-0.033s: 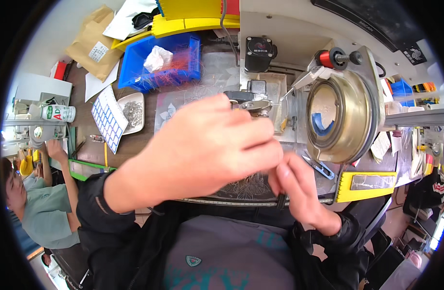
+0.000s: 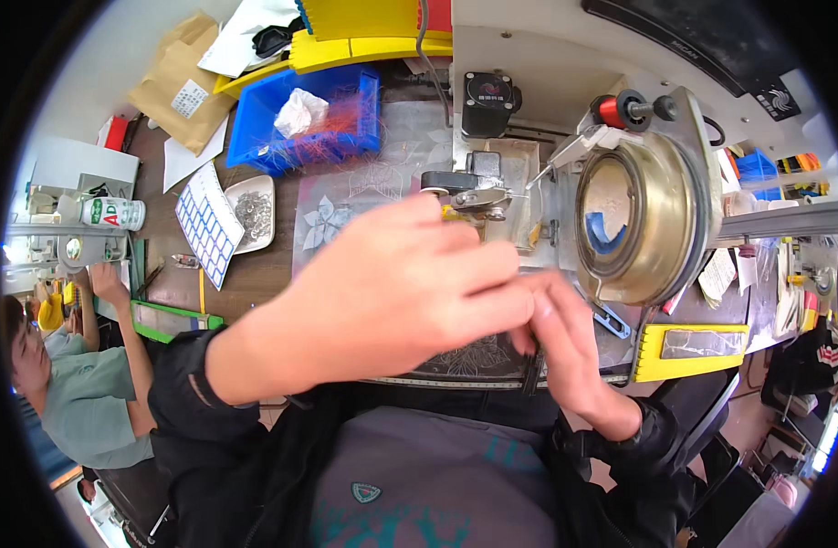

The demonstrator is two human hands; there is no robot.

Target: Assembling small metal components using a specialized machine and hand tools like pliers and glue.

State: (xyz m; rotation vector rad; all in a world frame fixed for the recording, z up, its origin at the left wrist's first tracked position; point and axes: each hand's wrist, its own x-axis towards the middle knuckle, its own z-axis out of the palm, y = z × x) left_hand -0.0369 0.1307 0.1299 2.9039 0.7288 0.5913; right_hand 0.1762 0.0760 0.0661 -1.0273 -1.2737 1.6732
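My left hand (image 2: pixel 392 292) reaches across the middle of the bench, its fingers curled in and their tips mostly hidden. My right hand (image 2: pixel 570 342) meets it from the right with bent fingers, thumb and fingertips close together against the left fingers. Whatever lies between the fingertips is too small or hidden to make out. Just under the right fingers shows a narrow dark piece (image 2: pixel 531 370) at the bench edge; whether it is touched cannot be seen. Beyond my hands stands a machine with a small metal clamp head (image 2: pixel 481 192) and a round brass-coloured drum (image 2: pixel 645 224).
A blue bin (image 2: pixel 255 151) with fine reddish wire and a crumpled white wad stands at the far left. Nearer are a white dish of small metal parts (image 2: pixel 254 215) and a blue-gridded card (image 2: pixel 206 224). A blue cutter (image 2: pixel 611 320) and yellow tray (image 2: pixel 652 356) lie right. Another person (image 2: pixel 90 384) sits left.
My right hand's fingers have lifted slightly and lie closer over the left fingertips. My left hand has shifted a little to the right and down. The bench things look the same.
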